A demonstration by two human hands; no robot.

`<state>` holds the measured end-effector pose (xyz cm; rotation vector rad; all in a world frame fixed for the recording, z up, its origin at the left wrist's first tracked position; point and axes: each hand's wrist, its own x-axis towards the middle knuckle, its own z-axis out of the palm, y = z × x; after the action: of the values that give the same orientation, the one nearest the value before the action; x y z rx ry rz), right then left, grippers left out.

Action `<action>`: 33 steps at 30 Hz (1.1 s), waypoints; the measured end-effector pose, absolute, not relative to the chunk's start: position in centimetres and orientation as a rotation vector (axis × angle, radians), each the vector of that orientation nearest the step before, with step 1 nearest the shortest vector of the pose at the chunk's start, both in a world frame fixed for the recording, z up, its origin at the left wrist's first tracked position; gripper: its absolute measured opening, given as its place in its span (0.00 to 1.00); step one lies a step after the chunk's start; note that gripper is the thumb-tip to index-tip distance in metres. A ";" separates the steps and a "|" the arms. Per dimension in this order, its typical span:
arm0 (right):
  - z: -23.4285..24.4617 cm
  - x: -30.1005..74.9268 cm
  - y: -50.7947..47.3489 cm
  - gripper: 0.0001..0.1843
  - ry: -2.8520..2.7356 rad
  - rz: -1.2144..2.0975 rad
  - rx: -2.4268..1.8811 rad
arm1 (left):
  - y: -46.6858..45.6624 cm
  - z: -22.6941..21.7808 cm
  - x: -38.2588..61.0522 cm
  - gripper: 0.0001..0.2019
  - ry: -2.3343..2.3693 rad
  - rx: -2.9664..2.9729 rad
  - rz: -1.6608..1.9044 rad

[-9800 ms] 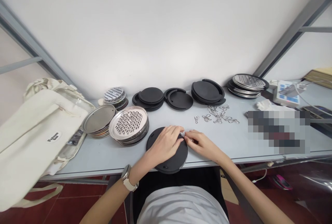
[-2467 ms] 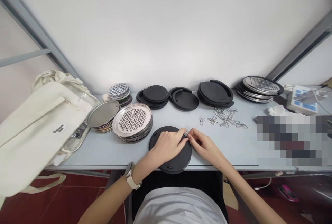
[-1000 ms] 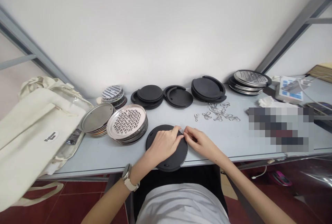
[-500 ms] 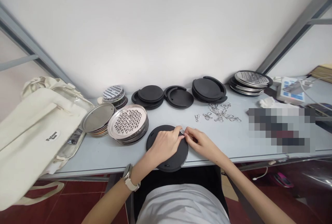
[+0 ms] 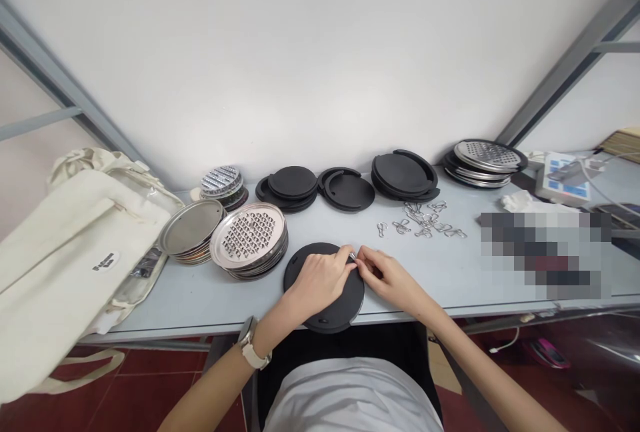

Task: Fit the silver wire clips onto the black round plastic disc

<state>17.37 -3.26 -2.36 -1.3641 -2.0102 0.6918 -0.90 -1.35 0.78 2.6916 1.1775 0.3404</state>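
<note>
Grey table against white wall, centre of frame. Black round disc lies flat at its near edge, lower centre, matte, small notch in rim. Left hand palm-down on disc, fingers curled; right hand beside it, touching. Both sets of fingertips pinched together on small metal clip at disc's upper right rim.

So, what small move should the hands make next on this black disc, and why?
Probably the right hand should press the metal clip a little further onto the rim of the black disc, while the left hand holds the disc flat. The fingertips of both hands meet at the clip on the disc's far edge; whether it is already seated is too small to tell.
</note>
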 end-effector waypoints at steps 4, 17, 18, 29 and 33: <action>-2.4 17.4 -3.3 0.14 -2.029 0.686 -1.359 | -1.3 0.7 -1.0 0.12 1.175 2.700 0.362; -2.0 17.2 -3.2 0.15 -2.038 0.670 -1.358 | -1.3 0.6 -0.8 0.13 1.173 2.721 0.341; -2.0 17.2 -3.2 0.15 -2.036 0.674 -1.355 | -1.3 0.6 -0.8 0.14 1.171 2.729 0.336; -2.2 17.2 -3.3 0.14 -1.916 0.834 -1.366 | -1.3 0.5 -0.8 0.11 1.163 2.674 0.448; -2.2 17.5 -3.2 0.10 -1.860 0.961 -1.319 | -1.2 0.4 -0.9 0.10 1.158 2.662 0.440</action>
<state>17.45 -3.21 -2.18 -1.3192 -1.8598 0.9613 -0.86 -1.22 0.43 2.6624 1.1583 0.4401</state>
